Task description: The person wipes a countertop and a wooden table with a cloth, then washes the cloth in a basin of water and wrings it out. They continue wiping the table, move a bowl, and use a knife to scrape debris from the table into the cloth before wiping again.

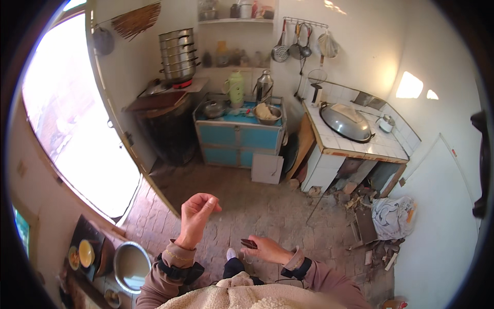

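Observation:
My left hand [197, 218] is raised in front of me with its fingers curled and the thumb against the index finger. I can make out nothing in that pinch. Lower and to the right, my right hand [266, 249] holds a small dark brown object [249, 243] between thumb and fingers; its exact kind is unclear. A thin pale string [249, 259] seems to hang beneath the right hand. Both hands are in the air over the brick floor [231, 204], apart from each other.
An open doorway [77, 116] lies left, above a metal basin [132, 266]. Ahead stand a dark vat [166, 133], a blue cabinet [239, 139] and a tiled stove [328, 170] with a lidded wok [345, 121]. Firewood scraps [357, 197] and a plastic bag [393, 218] lie right.

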`<state>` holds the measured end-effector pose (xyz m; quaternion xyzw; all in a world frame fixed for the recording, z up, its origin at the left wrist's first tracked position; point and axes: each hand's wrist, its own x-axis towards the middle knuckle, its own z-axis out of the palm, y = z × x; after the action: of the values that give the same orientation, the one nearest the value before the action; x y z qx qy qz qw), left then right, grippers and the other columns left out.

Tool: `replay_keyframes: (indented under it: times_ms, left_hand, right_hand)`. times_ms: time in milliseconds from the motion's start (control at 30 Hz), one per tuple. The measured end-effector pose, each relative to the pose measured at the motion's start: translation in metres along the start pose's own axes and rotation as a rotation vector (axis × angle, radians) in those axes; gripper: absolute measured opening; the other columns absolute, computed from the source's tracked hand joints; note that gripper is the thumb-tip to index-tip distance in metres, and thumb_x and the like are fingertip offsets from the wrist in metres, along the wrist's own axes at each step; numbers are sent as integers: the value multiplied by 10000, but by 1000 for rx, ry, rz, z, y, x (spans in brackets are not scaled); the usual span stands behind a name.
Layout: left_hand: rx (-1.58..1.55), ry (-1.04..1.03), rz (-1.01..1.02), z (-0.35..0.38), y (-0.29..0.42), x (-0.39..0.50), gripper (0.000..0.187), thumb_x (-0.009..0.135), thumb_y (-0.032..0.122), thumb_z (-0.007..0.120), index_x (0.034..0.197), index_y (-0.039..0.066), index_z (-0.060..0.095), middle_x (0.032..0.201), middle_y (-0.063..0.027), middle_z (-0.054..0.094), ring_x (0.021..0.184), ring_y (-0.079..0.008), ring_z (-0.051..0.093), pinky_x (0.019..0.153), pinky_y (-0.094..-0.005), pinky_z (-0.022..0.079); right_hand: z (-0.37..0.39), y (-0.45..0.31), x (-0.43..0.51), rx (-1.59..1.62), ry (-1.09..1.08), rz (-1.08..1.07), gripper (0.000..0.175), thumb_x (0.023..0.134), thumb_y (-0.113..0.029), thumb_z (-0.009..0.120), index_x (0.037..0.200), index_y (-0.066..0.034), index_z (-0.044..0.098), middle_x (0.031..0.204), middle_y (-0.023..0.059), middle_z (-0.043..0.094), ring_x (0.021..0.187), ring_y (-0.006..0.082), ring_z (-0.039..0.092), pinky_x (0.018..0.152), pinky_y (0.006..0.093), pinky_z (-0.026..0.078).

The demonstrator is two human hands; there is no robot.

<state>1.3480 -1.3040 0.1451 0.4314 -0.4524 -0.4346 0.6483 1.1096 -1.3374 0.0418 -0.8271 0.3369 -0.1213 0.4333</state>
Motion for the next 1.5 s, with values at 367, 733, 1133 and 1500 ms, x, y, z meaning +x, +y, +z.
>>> replay_keyframes:
  times_ms: [367,733,1133,1500]
  left_hand:
    - [384,-592,87,61,-60,227,486,839,84,769,1285,12,591,1099,-117,674,964,-202,672,847,-324,563]
    - [505,-485,563,163,-127,426,192,810,29,756,999,25,728,1277,-169,571,1033,-260,626,834,-342,532]
    - [-37,-187,-98,222,-162,613,89,899,92,715,961,32,736,837,-8,673,710,-61,553,614,-208,431]
    - [-395,-371,-296,178,-201,795,153,932,82,636,995,-45,693,729,-11,595,570,-57,393,535,-206,327]
  right_hand:
    - [-199,31,163,-152,252,-48,408,886,-295,678,1139,5,566,994,232,664,928,408,653,748,454,510]
    - [-379,135,277,-112,454,-126,333,878,-241,671,995,40,538,858,258,647,833,452,635,691,461,502]
    - [-511,222,373,105,325,6,381,897,-332,699,974,14,558,773,95,540,693,168,492,656,339,445]
    - [-570,252,512,130,377,95,396,894,-315,693,1026,36,566,831,119,602,737,184,557,702,332,481]
